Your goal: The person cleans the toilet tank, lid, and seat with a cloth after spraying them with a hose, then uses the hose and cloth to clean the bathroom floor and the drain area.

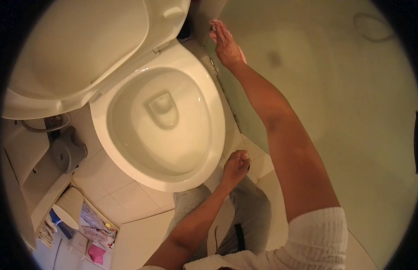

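Note:
My right hand [226, 45] reaches up and lies over a pink cloth [242, 54] against a frosted glass panel [330, 84]. The cloth shows past the fingertips and beside the wrist; the rest is hidden under the palm. Lower down, my left hand [237, 165] hangs just right of the front rim of a white toilet bowl [214, 135], its fingers loosely curled. Whether anything small is between those fingers cannot be told. The toilet's lid and seat [94, 40] are raised, and water stands in the bowl.
Metal hinges [236, 118] line the glass panel's edge. A grey toilet-roll-shaped object [68, 152] is left of the bowl, near a hose [43, 129]. At lower left are a lampshade [69, 206], folded cloths [94, 217] and a bright pink item [96, 253]. Tiles [128, 199] cover the floor.

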{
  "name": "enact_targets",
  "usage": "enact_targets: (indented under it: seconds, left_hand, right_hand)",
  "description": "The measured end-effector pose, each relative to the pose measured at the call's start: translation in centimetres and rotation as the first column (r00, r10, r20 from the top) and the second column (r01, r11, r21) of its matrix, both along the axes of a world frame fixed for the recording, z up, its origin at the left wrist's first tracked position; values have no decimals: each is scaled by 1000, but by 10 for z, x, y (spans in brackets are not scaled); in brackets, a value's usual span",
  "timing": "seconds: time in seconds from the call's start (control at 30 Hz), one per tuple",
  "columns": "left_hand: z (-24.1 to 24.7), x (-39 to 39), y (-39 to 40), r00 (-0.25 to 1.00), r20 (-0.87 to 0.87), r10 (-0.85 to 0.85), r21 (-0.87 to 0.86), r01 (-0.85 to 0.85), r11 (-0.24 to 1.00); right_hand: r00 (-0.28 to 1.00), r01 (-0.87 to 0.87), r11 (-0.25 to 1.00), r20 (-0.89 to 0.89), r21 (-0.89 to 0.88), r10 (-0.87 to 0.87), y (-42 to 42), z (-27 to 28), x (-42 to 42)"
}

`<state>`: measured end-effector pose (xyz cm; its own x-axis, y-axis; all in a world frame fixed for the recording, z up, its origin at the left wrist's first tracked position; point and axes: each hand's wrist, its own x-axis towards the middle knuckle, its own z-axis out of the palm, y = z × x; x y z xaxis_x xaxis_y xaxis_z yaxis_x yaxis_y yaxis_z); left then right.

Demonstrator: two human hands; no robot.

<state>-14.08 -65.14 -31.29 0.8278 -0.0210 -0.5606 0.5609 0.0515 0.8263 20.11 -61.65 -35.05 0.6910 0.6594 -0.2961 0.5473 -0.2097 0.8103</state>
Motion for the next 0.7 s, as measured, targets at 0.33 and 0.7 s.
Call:
enact_targets:
  seconds: [0.33,0.7]
  left_hand:
    - [20,22,7,995,-25,97,-39,-98,994]
    - [74,-39,-11,991,83,-110,188,92,978]
  right_hand:
    - [955,-224,834,-282,-504,86,-155,-142,-165]
    - [785,533,472,-619,702,34,-131,92,-154]
